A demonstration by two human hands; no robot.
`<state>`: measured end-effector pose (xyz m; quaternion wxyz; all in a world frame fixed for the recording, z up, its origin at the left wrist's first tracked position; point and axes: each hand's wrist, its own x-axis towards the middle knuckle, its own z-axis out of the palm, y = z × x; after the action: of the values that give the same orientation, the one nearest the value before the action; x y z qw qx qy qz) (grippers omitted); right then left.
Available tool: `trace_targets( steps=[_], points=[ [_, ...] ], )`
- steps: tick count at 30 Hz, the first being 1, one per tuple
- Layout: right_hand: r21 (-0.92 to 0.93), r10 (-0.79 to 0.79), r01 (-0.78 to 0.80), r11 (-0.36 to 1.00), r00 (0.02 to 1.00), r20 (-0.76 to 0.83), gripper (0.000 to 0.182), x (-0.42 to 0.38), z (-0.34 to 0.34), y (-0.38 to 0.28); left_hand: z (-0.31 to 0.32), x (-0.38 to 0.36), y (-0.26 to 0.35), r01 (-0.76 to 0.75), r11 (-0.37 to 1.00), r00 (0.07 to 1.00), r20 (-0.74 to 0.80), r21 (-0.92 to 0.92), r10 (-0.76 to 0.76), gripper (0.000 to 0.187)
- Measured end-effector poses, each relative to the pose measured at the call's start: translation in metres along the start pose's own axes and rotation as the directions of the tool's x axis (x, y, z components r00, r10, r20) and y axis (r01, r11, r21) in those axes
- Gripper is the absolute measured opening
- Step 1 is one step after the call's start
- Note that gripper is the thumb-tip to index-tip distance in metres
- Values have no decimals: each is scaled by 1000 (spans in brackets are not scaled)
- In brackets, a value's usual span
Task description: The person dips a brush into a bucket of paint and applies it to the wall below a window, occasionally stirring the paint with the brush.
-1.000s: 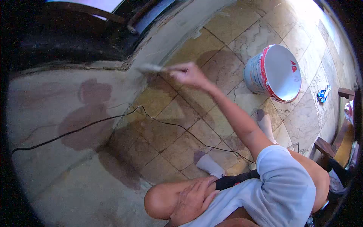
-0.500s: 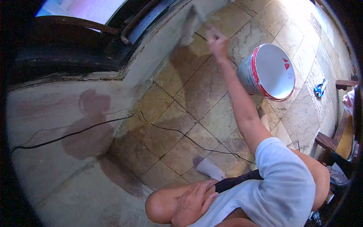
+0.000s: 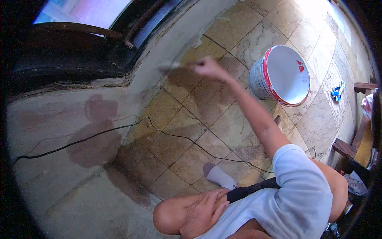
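My right hand [image 3: 211, 68] is closed around the handle of a paintbrush [image 3: 175, 67], which is smeared by motion. The brush's dark tip is at the low part of the pale wall [image 3: 153, 65], just above the floor; whether it touches cannot be made out. My left hand [image 3: 203, 211] lies over my bent knee, fingers stretched out, with nothing in it. To the right of my right forearm, a white bucket [image 3: 287, 75] with a red rim stands on the tiles, its mouth tilted toward me in view.
A black cable [image 3: 191, 139] runs from the wall across the tiled floor [image 3: 234, 123] toward my legs. A blue-and-white wrapper [image 3: 337, 92] lies right of the bucket. Wooden furniture parts [image 3: 344, 148] are at the right edge. A dark window frame [image 3: 71, 59] is set above the wall.
My right hand has moved left and toward me along the wall, bringing the paintbrush with it. My left hand has stayed on the knee.
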<state>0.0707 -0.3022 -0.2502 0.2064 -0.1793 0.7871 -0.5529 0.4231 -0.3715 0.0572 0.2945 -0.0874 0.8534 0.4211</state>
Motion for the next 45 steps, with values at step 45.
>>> trace_targets(
  steps=[45],
  points=[
    [172, 115, 63, 983, 518, -848, 32, 38, 6, 13, 6, 2, -6, 73, 997, 992, 105, 9, -74, 33]
  ],
)
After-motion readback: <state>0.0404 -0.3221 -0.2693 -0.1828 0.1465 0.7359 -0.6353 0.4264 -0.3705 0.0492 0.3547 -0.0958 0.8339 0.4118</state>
